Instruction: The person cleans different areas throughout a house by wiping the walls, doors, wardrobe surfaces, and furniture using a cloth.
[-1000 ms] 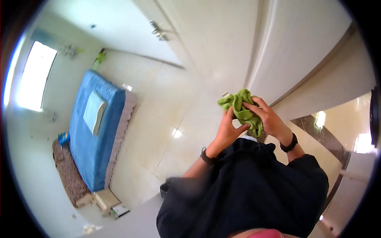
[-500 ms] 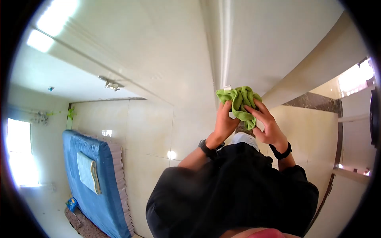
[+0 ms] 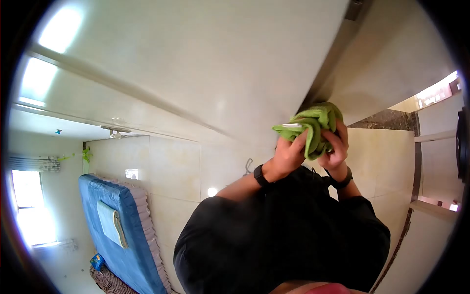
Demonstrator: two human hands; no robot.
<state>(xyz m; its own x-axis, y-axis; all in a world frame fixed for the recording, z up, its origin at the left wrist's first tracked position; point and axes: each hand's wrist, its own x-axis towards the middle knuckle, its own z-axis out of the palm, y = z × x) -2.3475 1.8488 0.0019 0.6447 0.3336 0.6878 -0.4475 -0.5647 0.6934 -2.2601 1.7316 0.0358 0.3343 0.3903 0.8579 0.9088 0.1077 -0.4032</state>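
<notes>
A bunched green cloth (image 3: 316, 122) with a small white tag is held between both my hands, in front of my chest. My left hand (image 3: 290, 153) grips its near left side, the thumb and fingers closed on the fabric. Round the right side of the cloth curl the fingers of my right hand (image 3: 337, 147). Just beyond the cloth is the edge of a pale door (image 3: 274, 63); whether the cloth touches it I cannot tell. Dark bands sit on both wrists.
To the left stands a bed with a blue cover (image 3: 110, 215) and a folded light cloth (image 3: 111, 224) on it. A door handle (image 3: 115, 132) shows at upper left. Pale tiles (image 3: 176, 171) cover the floor. A bright window (image 3: 32, 206) is at far left.
Both hands have moved right with the cloth, which is now more tightly bunched. The pale door and its edge appear shifted, and a dark gap shows beside the edge.
</notes>
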